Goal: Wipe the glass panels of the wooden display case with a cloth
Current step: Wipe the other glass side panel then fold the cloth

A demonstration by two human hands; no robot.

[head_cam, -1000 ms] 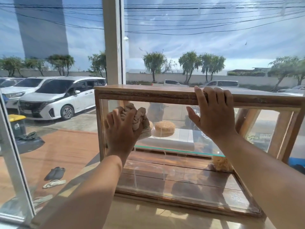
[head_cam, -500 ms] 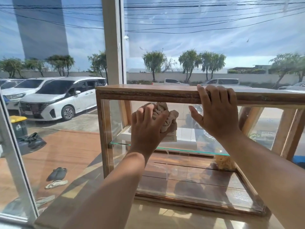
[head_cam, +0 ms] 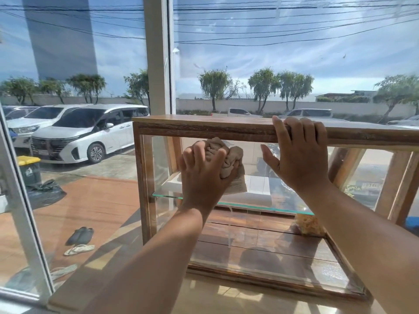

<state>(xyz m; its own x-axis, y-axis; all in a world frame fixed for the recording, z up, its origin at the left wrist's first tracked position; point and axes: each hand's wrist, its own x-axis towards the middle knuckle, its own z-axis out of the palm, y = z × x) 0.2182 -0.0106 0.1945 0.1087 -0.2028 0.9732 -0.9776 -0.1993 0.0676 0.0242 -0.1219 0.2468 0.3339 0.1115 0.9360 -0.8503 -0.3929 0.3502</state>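
We begin with the wooden display case [head_cam: 226,129], which stands on a pale counter [head_cam: 226,301] before a large window [head_cam: 272,53]. It could slide or tip under a push, so our right hand [head_cam: 299,157] does well to brace it, with the fingers hooked over the top rail and the thumb spread out to the side. The front glass panel [head_cam: 267,250] is the surface in hand, and we judge that only its upper left part is under the cloth now. We should work in overlapping passes from the top rail down to the bottom frame, and take the corners by the left post too. Our left hand [head_cam: 203,177] curls its fingers over the bunched tan cloth [head_cam: 229,156] and presses it to the glass just below the rail, near the right hand. An even, moderate press suits thin glass better than a hard shove. The cloth is wadded, so refolding it to a fresh face should help against streaks.

The right end of the case runs out of view, so we cannot count its panels. Reflections and the street behind make clean glass hard to tell from smeared. Whatever lies on the glass shelf [head_cam: 166,197] behind the left hand is hidden, and the straw-coloured lump [head_cam: 309,225] at the lower right is too blurred to name.
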